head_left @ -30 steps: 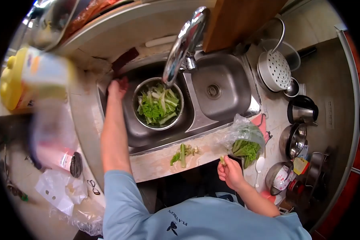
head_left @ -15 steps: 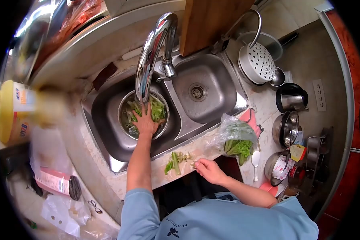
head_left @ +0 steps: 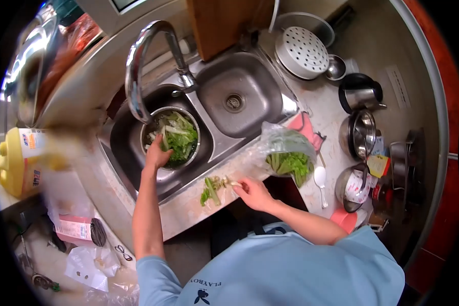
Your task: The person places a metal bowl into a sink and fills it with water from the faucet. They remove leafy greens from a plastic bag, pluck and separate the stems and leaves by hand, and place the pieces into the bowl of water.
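Two hands are busy: the left hand (head_left: pixel 159 154) reaches into the bowl (head_left: pixel 198 136), its thumb apart from the fingers over the leaves (head_left: pixel 178 133); whether they grip any, I cannot tell. The bowl stands in the sink (head_left: pixel 121 140) beneath those fingers, so a hard push on its near rim could tilt it and spill leaves. The tap (head_left: pixel 133 76) ends just beyond the same fingers, where a quick lift could knock it. The right hand (head_left: pixel 254 194) looks pinched, its fingers closed on a pale scrap (head_left: pixel 235 184) just beside the trimmings (head_left: pixel 212 195); one careless sweep could push those off the worktop (head_left: pixel 181 222), the edge being near
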A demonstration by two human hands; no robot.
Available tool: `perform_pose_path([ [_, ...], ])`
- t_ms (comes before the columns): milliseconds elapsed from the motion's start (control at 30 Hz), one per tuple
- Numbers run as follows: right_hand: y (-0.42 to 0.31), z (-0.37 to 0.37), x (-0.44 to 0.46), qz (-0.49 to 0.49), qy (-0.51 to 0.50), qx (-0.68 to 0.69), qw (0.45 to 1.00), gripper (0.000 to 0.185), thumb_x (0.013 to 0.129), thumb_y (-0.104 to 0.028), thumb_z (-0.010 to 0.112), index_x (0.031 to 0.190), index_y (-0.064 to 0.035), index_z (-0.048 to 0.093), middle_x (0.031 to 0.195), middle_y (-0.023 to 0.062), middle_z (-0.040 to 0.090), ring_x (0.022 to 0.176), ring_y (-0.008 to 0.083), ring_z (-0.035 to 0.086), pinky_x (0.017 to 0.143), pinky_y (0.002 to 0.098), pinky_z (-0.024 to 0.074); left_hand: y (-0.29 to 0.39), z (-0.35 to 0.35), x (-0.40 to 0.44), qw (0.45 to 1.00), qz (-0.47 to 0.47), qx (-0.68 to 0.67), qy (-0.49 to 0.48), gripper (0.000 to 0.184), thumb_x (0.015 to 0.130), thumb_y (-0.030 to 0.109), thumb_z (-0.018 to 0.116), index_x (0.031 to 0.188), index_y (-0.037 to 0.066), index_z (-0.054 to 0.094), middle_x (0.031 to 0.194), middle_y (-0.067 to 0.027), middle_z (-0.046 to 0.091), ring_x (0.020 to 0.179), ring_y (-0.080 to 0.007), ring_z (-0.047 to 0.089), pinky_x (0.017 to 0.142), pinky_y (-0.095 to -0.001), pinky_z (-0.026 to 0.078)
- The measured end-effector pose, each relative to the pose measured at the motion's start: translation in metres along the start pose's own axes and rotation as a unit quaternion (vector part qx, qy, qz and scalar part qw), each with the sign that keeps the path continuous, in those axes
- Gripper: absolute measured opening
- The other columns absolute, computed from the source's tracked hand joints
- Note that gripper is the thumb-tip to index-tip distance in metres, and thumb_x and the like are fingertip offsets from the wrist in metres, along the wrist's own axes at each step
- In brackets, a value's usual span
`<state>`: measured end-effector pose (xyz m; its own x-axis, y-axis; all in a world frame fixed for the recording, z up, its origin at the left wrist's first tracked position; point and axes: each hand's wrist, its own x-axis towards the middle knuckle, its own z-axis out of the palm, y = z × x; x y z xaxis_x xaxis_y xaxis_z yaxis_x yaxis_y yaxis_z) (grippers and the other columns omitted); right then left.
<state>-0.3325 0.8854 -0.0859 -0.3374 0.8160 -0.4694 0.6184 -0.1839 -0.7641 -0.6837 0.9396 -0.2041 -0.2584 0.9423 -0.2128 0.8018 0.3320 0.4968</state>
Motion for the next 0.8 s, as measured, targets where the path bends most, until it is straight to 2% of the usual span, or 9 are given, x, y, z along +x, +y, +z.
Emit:
perform_pose_path([
  [67, 0.001, 0.002, 0.004, -0.033, -0.007, -0.019, 0.999, 0.030, 0.086, -0.030, 0.062, 0.088, -0.0005, 0.060, 0.077, 0.0145, 0.060, 0.070, 0.0311, 0.060, 0.063, 0.0394, 0.0466, 0.047, -0.047, -0.003, 0.994, -0.089, 0.013, -0.069, 0.050, 0.076, 0.025, 0.069, 0.119, 0.001, 0.060, 0.116, -0.0224, 0.061, 0.104, -0.0369, 0.061, 0.092, -0.0399, 0.046],
  [133, -0.003, 0.003, 0.004, -0.028, -0.022, 0.008, 0.999, 0.030, 0.086, -0.031, 0.062, 0.087, -0.0007, 0.059, 0.078, 0.0140, 0.059, 0.072, 0.0312, 0.059, 0.064, 0.0397, 0.0462, 0.010, -0.028, 0.003, 0.950, -0.083, -0.299, -0.027, 0.045, 0.079, 0.030, 0.067, 0.117, 0.006, 0.063, 0.116, -0.0220, 0.062, 0.104, -0.0372, 0.061, 0.094, -0.0391, 0.046],
  [167, -0.004, 0.003, 0.004, -0.026, -0.021, 0.010, 0.999, 0.030, 0.086, -0.031, 0.062, 0.087, -0.0007, 0.059, 0.078, 0.0140, 0.059, 0.072, 0.0312, 0.059, 0.064, 0.0397, 0.0462, 0.002, -0.019, -0.002, 0.968, -0.126, -0.218, -0.003, 0.039, 0.082, 0.029, 0.064, 0.116, 0.011, 0.065, 0.115, -0.0179, 0.064, 0.105, -0.0360, 0.060, 0.095, -0.0385, 0.045],
  [200, -0.005, 0.003, 0.001, -0.024, -0.029, 0.004, 0.999, 0.030, 0.085, -0.031, 0.062, 0.088, -0.0010, 0.059, 0.080, 0.0145, 0.060, 0.075, 0.0322, 0.060, 0.065, 0.0407, 0.0463, 0.048, -0.044, -0.027, 0.982, -0.111, 0.146, -0.042, 0.033, 0.085, 0.028, 0.062, 0.111, 0.010, 0.067, 0.114, -0.0140, 0.065, 0.108, -0.0349, 0.059, 0.097, -0.0370, 0.043],
  [267, -0.007, 0.002, 0.004, -0.027, -0.035, 0.000, 0.999, 0.030, 0.085, -0.030, 0.062, 0.090, -0.0014, 0.059, 0.082, 0.0149, 0.060, 0.077, 0.0331, 0.060, 0.067, 0.0418, 0.0464, 0.031, -0.028, -0.044, 0.984, 0.035, 0.158, 0.072, 0.030, 0.085, 0.028, 0.061, 0.105, 0.008, 0.068, 0.109, -0.0140, 0.066, 0.103, -0.0348, 0.061, 0.091, -0.0370, 0.046],
  [467, 0.000, 0.022, 0.015, -0.068, 0.100, -0.098, 0.988, 0.031, 0.085, -0.027, 0.061, 0.100, -0.0008, 0.055, 0.096, 0.0184, 0.056, 0.083, 0.0398, 0.058, 0.071, 0.0478, 0.0468, 0.103, -0.040, -0.107, 0.993, -0.113, -0.009, -0.004, 0.025, 0.084, 0.027, 0.061, 0.091, 0.004, 0.070, 0.089, -0.0175, 0.068, 0.083, -0.0346, 0.066, 0.076, -0.0418, 0.050],
  [600, 0.006, 0.038, 0.009, -0.111, 0.027, -0.150, 0.982, 0.036, 0.086, -0.027, 0.055, 0.110, -0.0003, 0.052, 0.104, 0.0196, 0.054, 0.097, 0.0388, 0.054, 0.080, 0.0482, 0.0475, 0.109, -0.005, -0.153, 0.985, -0.120, -0.093, -0.085, 0.022, 0.083, 0.020, 0.061, 0.088, 0.000, 0.068, 0.079, -0.0188, 0.068, 0.073, -0.0291, 0.067, 0.070, -0.0371, 0.051],
  [667, -0.007, 0.031, 0.000, -0.091, -0.001, -0.128, 0.988, 0.039, 0.087, -0.026, 0.054, 0.115, -0.0006, 0.049, 0.112, 0.0201, 0.052, 0.098, 0.0411, 0.056, 0.080, 0.0489, 0.0478, 0.114, 0.005, -0.158, 0.981, -0.120, -0.143, -0.048, 0.022, 0.082, 0.018, 0.062, 0.085, -0.003, 0.068, 0.073, -0.0157, 0.068, 0.067, -0.0220, 0.066, 0.066, -0.0342, 0.051],
  [800, -0.007, -0.011, -0.022, -0.079, -0.017, -0.092, 0.992, 0.030, 0.086, -0.025, 0.054, 0.104, -0.0019, 0.057, 0.098, 0.0186, 0.058, 0.089, 0.0394, 0.059, 0.076, 0.0467, 0.0484, 0.131, -0.010, -0.148, 0.992, -0.042, -0.082, 0.090, 0.023, 0.084, 0.018, 0.062, 0.095, -0.002, 0.068, 0.086, -0.0166, 0.068, 0.080, -0.0267, 0.066, 0.076, -0.0346, 0.050],
])
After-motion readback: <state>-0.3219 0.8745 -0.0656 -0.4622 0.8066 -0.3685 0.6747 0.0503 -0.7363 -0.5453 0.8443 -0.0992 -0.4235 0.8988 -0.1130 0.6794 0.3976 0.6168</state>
